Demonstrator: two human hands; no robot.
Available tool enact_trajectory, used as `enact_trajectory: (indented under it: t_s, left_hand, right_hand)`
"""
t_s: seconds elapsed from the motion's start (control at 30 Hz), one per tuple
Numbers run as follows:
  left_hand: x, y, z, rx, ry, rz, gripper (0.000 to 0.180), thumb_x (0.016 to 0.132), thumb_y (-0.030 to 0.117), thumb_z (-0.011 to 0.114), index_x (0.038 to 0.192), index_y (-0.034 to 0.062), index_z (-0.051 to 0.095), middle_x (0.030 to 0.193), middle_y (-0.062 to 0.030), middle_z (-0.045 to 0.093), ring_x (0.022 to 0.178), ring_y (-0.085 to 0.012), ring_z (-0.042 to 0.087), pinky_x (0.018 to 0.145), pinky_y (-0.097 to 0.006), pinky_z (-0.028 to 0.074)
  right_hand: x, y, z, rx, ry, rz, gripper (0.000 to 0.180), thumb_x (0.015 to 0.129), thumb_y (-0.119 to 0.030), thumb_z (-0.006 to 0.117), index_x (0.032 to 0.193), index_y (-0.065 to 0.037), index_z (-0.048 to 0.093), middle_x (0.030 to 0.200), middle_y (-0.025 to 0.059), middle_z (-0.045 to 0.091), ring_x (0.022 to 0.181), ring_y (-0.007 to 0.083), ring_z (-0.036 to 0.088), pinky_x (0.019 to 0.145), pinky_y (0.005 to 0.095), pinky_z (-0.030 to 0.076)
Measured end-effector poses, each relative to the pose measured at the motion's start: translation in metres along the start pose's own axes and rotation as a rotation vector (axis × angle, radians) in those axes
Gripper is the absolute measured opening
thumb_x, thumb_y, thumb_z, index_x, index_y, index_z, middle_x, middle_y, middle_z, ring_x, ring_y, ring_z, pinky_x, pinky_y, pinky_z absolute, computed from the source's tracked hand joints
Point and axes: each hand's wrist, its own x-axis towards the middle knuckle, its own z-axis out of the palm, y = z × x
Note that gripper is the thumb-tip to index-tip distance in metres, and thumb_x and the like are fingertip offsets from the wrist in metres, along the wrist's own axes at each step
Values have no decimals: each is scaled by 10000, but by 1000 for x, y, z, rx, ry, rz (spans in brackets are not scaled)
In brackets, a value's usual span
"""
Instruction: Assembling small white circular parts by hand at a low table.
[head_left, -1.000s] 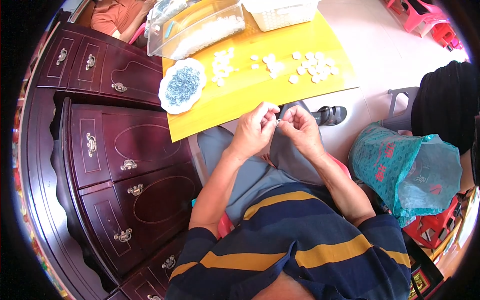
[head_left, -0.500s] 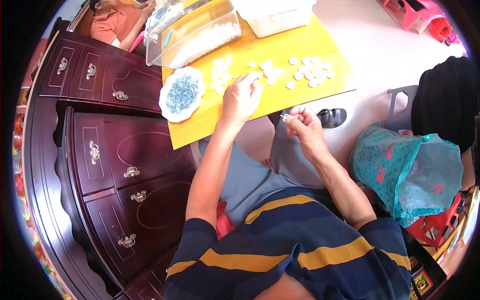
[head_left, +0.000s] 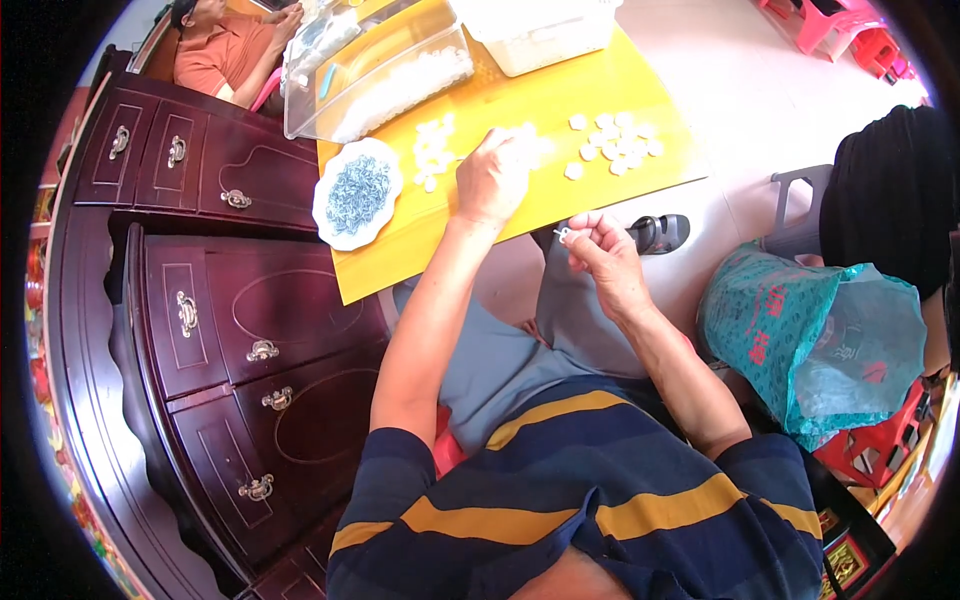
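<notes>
Left arm stretched forward, left hand palm down on the yellow table, fingers curled over a cluster of white pieces; whether pinching one, cannot tell. Right hand raised above the lap, elbow bent, thumb and forefinger pressed together on a small white part. More white pieces scattered to the right; plate of bluish bits near the table's left edge, clear bin behind
</notes>
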Motion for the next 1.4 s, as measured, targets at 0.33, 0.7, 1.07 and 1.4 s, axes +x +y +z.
enact_trajectory:
  t_s: [0.33, 0.7, 1.07, 1.4]
  left_hand:
    - [-45, 0, -21, -463, 98, -278, 132, 954, 87, 651, 1050, 9, 695, 796, -24, 647, 627, -93, 582, 567, -250, 468]
    - [-97, 29, -35, -1081, -87, -610, 215, 968, 103, 672, 1159, 6, 655, 863, -13, 632, 647, -63, 557, 571, -220, 508]
    - [-112, 31, -29, -1109, -78, -551, 219, 973, 105, 674, 1163, -1, 649, 902, -21, 640, 676, -68, 573, 592, -209, 502]
    - [-117, 33, -27, -1092, -146, -492, 283, 939, -3, 677, 1219, -6, 633, 938, 11, 650, 756, -30, 601, 657, -186, 506]
  right_hand:
    - [-1, 1, 0, -9, 15, 9, 196, 932, -104, 699, 1110, -71, 623, 854, -9, 657, 702, 73, 593, 644, 219, 458]
    - [-2, 5, 2, -16, -18, 23, 182, 940, -113, 696, 1104, -79, 624, 871, -8, 671, 714, 69, 595, 656, 207, 460]
    - [-6, 8, 6, -44, -53, 10, 149, 946, -94, 686, 1085, -78, 633, 843, -27, 645, 710, 57, 570, 660, 205, 443]
    - [-8, 6, 9, -24, -64, 4, 129, 955, -77, 671, 1078, -65, 633, 827, -25, 628, 701, 57, 546, 655, 208, 435]
